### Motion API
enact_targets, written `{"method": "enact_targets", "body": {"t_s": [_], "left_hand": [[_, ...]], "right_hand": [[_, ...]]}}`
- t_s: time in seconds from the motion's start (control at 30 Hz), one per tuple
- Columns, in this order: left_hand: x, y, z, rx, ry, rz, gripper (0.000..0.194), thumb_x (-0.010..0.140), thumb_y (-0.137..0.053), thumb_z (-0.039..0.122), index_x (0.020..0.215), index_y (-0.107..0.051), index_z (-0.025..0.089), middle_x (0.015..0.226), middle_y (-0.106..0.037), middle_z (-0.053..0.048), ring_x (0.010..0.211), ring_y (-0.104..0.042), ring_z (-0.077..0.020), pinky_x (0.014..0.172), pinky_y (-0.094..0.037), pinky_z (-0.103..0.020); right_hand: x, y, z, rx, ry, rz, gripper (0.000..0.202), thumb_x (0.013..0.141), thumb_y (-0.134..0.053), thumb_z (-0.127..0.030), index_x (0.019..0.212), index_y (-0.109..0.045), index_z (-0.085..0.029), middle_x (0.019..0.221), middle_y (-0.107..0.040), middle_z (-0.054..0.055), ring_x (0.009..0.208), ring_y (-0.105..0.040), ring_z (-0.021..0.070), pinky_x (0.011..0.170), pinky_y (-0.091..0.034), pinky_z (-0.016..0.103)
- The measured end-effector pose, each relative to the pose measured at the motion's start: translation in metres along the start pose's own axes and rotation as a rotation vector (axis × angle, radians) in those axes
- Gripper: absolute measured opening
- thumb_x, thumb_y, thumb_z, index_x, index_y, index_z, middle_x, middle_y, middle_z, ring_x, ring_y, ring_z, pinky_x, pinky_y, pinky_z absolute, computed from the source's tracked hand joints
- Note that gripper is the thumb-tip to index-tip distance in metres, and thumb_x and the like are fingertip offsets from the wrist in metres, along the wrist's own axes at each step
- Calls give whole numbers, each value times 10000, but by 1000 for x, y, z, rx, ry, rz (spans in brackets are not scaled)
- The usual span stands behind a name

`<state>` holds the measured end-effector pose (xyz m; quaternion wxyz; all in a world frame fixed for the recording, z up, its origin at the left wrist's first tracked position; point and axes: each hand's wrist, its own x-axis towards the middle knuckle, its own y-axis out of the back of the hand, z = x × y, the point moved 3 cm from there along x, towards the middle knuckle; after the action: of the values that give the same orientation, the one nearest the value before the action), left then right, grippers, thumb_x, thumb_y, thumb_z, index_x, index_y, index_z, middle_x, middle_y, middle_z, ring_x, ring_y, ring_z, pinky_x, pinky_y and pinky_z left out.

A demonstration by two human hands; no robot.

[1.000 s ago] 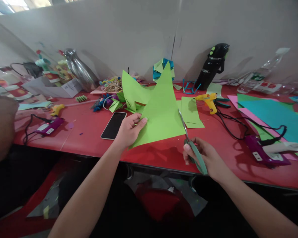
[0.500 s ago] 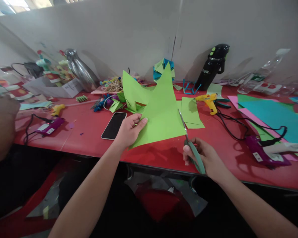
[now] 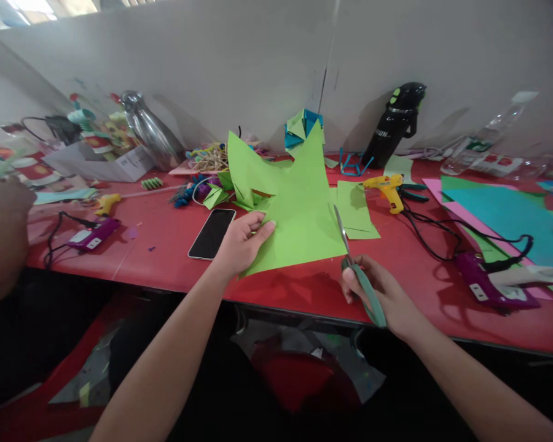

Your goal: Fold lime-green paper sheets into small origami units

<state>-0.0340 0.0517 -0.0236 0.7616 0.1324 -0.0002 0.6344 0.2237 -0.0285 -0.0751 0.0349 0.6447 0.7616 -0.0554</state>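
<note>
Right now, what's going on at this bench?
A person is cutting paper at a red table. The left hand holds a light green sheet by its left edge, tilted up off the table. The right hand holds green-handled scissors, blades at the sheet's right edge. A phone lies face up beside the left hand, a yellow glue gun farther back. Another person's hand shows at the far left.

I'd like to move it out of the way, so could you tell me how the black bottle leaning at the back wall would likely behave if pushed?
The black bottle stands tilted against the wall, tall and narrow, so a nudge would probably tip it. Once down, its round body might roll along the red table. Its fill is hidden, so I cannot judge its weight.
</note>
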Motion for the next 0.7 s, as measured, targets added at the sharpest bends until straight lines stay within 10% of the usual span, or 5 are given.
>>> {"method": "enact_targets", "body": {"t_s": [0.7], "left_hand": [[-4, -8, 3, 37, 18, -42, 269, 899, -648, 402, 801, -535, 179, 637, -506, 45, 531, -445, -78, 486, -368, -206]], "right_hand": [[-2, -5, -15, 20, -29, -2, 382, 870, -678, -549, 816, -470, -234, 656, -587, -29, 589, -547, 140, 635, -452, 317]]}}
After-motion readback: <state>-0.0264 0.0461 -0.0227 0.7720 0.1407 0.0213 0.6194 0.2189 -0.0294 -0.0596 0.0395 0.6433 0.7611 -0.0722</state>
